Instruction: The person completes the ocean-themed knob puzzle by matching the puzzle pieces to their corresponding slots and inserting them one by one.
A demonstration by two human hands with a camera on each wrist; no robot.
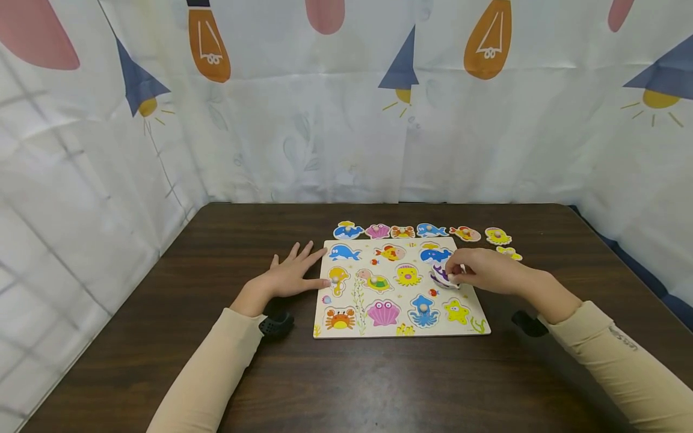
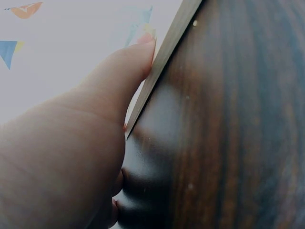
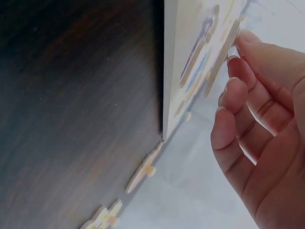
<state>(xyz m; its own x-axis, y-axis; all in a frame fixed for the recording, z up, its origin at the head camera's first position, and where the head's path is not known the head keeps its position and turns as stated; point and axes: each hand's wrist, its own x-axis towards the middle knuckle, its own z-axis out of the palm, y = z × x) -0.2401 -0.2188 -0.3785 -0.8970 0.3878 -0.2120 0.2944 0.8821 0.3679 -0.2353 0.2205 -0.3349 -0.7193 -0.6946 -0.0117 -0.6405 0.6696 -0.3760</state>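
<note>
A pale wooden peg puzzle board [image 1: 346,332] with printed sea animals lies on the table. My right hand [image 1: 487,270] pinches a purple-and-white puzzle piece [image 1: 443,277] over the board's right side. In the right wrist view, that puzzle piece [image 3: 223,59] is tilted and stands apart from the board [image 3: 170,71], where a purple picture shows below it. My left hand [image 1: 289,276] lies with fingers spread at the board's left edge. Its thumb rests on the board beside the seahorse piece [image 1: 338,281]. Knobs also show on the turtle piece [image 1: 379,282] and the squid piece [image 1: 424,314].
Behind the board runs a row of loose knobbed pieces: a whale [image 1: 348,230], a shell [image 1: 378,231], a crab [image 1: 403,232], a dolphin-like blue piece [image 1: 431,230], a fish [image 1: 465,234] and an octopus [image 1: 497,236]. A yellow piece [image 1: 509,253] lies beyond my right hand. Patterned curtains [image 1: 346,138] surround the dark table [image 1: 346,385].
</note>
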